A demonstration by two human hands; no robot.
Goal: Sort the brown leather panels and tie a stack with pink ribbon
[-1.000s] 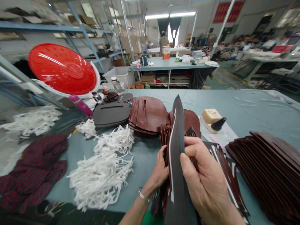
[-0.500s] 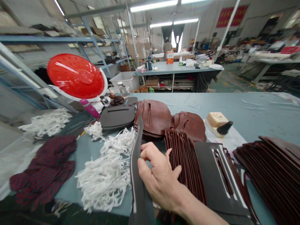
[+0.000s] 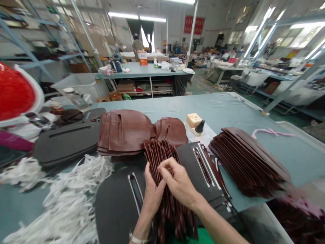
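Observation:
A row of brown leather pieces (image 3: 154,152) stands on edge in front of me. My left hand (image 3: 153,195) rests against the row's left side, fingers stretched upward and thumb toward the other hand. Over the row's edges, my right hand (image 3: 179,181) is closed in a pinch; what sits between its fingertips is hidden. To the left lies a dark grey panel (image 3: 114,203) with a slot edged in white strips. On the right of the row, another slotted grey panel (image 3: 188,154) leans, also with white strips.
White strip scraps (image 3: 71,200) are heaped at left. Behind are stacked brown leather flaps (image 3: 134,130) and a black slotted panel (image 3: 68,139). A cream block with a black-tipped piece (image 3: 194,120) sits on paper. A brown leather stack (image 3: 243,162) lies at right, near a pink ribbon (image 3: 273,131).
My view has turned right. The dark grey panel that my right hand held upright now lies left of the row. My right hand has moved onto the brown pieces, and my left hand has come into view.

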